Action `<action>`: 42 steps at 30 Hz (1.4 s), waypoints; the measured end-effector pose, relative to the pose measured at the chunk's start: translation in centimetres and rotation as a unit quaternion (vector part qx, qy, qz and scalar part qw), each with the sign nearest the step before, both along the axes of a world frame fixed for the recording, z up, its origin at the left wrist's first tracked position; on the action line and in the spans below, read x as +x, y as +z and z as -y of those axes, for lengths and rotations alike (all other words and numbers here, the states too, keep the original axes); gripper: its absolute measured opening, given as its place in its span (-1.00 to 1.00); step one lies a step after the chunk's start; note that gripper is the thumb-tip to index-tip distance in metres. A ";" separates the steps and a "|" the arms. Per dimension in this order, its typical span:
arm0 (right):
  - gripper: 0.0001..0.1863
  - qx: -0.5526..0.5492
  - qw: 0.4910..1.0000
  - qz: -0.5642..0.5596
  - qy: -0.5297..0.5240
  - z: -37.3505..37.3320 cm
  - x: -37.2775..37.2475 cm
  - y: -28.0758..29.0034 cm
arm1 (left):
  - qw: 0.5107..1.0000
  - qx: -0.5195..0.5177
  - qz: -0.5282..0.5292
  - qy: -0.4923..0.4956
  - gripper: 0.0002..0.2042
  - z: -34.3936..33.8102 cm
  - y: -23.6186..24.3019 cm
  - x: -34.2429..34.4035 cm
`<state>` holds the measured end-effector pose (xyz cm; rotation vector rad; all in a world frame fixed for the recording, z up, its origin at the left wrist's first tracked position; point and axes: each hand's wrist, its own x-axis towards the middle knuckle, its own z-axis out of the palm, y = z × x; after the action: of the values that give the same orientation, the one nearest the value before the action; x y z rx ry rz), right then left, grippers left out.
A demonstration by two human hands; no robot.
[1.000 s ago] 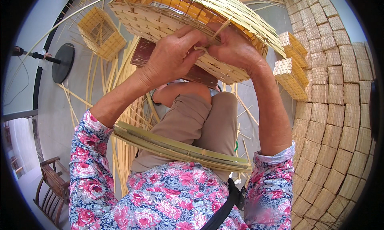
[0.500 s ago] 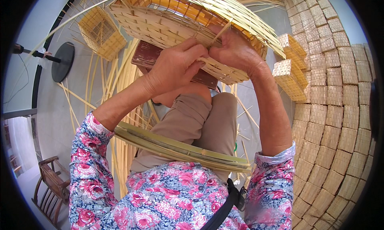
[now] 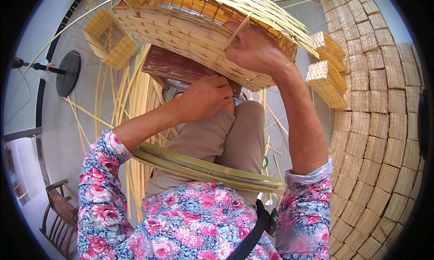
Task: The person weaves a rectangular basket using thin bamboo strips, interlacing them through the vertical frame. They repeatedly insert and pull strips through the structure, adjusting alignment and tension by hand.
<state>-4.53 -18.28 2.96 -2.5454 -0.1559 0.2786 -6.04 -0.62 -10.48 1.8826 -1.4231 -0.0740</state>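
A large woven bamboo basket (image 3: 181,33) lies tilted across the far side of my lap, its opening turned upward and strip ends loose along the far rim. My right hand (image 3: 257,49) grips its near wall at the rim, fingers inside and thumb outside, beside a narrow upright bamboo strip (image 3: 240,28). Below the basket, my left hand (image 3: 205,97) is apart from the wall, over my knee. Its fingers are curled together; whatever they may hold is hidden. A dark red wooden bench (image 3: 174,65) stands under the basket.
Split bamboo lengths (image 3: 203,169) lie across my lap. Loose strips (image 3: 144,83) cover the floor to the left, near a small basket (image 3: 110,38) and a round black stand base (image 3: 68,73). Small baskets (image 3: 327,83) and rows of stacked woven pieces (image 3: 366,138) fill the right. A wooden chair (image 3: 61,210) stands lower left.
My left hand has left the basket wall and moved down toward my knee. The basket has shifted slightly left, with my right hand still gripping it.
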 end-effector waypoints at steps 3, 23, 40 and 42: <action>-0.41 -0.013 1.000 0.003 -0.004 0.3 0.4 -0.3 | 1.000 -0.011 -0.021 0.012 -0.89 0.2 0.1 -0.2; -0.40 0.022 1.000 0.017 0.004 2.0 0.0 -1.8 | 0.997 0.078 0.023 0.000 -0.71 0.2 1.6 -3.1; -0.78 -0.057 0.881 0.464 0.070 -6.4 -0.2 5.7 | 0.917 -0.078 0.391 -0.012 -0.81 -10.2 13.0 3.0; -0.81 -0.076 0.866 0.485 0.093 -8.1 3.3 4.8 | 0.899 -0.052 0.434 -0.036 -0.82 -10.0 13.9 4.3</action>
<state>-1.25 -10.21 7.80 -2.5801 -0.7773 -0.9857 -1.77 9.42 3.42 1.8378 -2.0094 0.8947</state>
